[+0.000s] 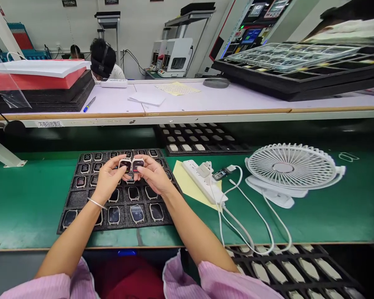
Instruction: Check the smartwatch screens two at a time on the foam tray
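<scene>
My left hand [109, 176] grips a smartwatch [125, 165] without a strap, its thumb on the lit screen. Beside it, my right hand [152, 173] pinches a second smartwatch [137, 164], also with a lit screen. Both watches are held side by side, faces toward me, above a black foam tray [77, 199]. Rows of similar watches lie in the tray's compartments, several with lit screens at the back and dark ones in front. One compartment at the left holds no watch. My hands and forearms hide part of the tray.
Right of the tray lie a white power strip [202, 182] with cables, a yellow sheet [183, 178] and a white fan [283, 168]. Another watch tray [205, 146] sits under the shelf [137, 99]; more pieces lie in a tray [286, 270] below the bench edge. A co-worker [104, 62] sits beyond.
</scene>
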### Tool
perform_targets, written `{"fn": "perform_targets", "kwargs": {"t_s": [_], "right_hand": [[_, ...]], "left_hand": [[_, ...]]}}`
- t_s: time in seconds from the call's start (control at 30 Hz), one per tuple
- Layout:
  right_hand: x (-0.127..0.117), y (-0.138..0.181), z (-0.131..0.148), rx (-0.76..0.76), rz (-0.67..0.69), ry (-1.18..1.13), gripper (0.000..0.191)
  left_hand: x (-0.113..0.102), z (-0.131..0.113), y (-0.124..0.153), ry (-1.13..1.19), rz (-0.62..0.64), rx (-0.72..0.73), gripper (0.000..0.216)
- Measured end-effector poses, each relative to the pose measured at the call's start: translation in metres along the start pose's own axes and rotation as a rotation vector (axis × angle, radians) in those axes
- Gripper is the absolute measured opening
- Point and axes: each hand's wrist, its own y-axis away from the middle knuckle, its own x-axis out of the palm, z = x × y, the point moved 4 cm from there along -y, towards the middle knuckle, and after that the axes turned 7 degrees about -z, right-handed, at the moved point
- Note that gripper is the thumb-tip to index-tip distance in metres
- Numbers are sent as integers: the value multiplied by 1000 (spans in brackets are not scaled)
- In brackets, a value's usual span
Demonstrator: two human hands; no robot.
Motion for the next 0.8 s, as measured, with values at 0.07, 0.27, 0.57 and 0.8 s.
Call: {"fn": "perform_targets", "kwargs": {"t_s": [0.07,0.27,0.57,0.8], "right_hand": [[0,-1,-1,-2,-17,15,39],[-2,-2,-1,8,-6,11,44],[-7,-3,-12,50,-55,15,38],[-10,7,-25,121,-67,-21,38]], "left_hand": [[0,1,-1,-4,-2,-7,47],[-1,5,-2,4,30,-23,51],[-3,17,-2,43,41,-75,50],[-7,31,5,64,-2,-183,50]]}}
